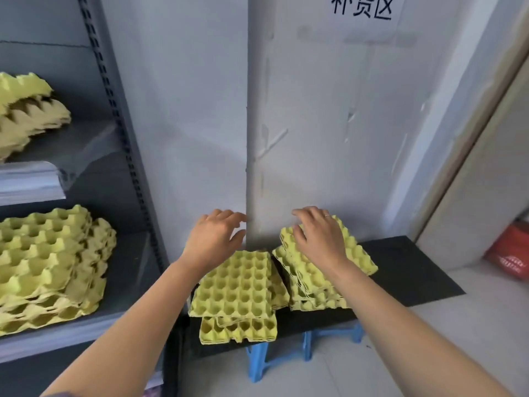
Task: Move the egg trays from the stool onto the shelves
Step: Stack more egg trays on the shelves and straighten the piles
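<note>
Two piles of yellow egg trays sit on a black board (406, 270) laid over a blue stool (257, 362). The left pile (237, 287) lies flat near the board's front edge. The right pile (357, 253) is fanned out and tilted. My left hand (214, 236) hovers above the far edge of the left pile, fingers spread and holding nothing. My right hand (317, 233) is over the top tray of the right pile, fingers loosely bent; whether it touches the tray I cannot tell.
A grey metal shelf unit (126, 156) stands at the left. Its lower shelf holds a tall stack of egg trays (51, 265); the upper shelf holds more trays (25, 110) above a stack of white sheets (28, 181). A red bag (512, 250) lies at the right.
</note>
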`<action>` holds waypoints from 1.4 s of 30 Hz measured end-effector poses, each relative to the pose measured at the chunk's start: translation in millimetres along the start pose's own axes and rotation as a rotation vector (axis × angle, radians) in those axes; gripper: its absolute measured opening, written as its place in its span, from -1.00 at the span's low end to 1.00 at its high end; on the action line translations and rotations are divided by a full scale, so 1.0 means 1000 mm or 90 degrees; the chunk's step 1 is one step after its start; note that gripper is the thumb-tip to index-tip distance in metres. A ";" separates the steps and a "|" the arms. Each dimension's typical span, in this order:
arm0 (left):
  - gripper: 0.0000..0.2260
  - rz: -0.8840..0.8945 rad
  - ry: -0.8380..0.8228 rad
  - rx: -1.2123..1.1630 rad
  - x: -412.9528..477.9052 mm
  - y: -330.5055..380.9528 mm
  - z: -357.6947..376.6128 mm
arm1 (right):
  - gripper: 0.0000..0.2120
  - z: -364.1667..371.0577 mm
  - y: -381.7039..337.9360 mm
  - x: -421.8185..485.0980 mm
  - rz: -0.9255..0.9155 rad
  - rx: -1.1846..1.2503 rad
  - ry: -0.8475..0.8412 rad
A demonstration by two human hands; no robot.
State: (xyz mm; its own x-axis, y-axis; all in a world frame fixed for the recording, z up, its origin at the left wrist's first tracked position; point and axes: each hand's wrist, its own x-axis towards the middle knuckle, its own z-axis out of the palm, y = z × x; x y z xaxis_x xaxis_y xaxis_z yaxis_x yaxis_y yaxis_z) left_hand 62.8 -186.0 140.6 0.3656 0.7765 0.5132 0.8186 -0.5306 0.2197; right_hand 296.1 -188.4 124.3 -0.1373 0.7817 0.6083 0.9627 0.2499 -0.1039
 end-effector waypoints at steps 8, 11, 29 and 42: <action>-0.68 -0.053 -0.165 -0.036 0.019 -0.003 0.107 | -0.67 0.063 0.082 -0.022 0.115 -0.041 -0.186; -0.70 -0.058 -0.196 -0.055 0.043 -0.007 0.142 | -0.64 0.087 0.109 -0.018 0.153 -0.039 -0.243; -0.58 -0.224 -0.497 -0.114 0.147 0.021 0.342 | -0.60 0.173 0.303 -0.001 0.378 0.010 -0.499; -0.32 -0.625 -0.482 -0.164 0.135 0.061 0.445 | -0.46 0.256 0.413 -0.005 0.420 0.133 -0.678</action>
State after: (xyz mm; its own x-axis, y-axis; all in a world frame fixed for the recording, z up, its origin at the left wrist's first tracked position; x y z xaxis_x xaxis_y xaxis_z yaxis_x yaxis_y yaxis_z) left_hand 359.0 37.0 -145.8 -0.1147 0.8337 -0.5402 0.8099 0.3934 0.4350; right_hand 634.2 57.2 -123.4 0.1403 0.8378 -0.5277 0.8780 -0.3517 -0.3248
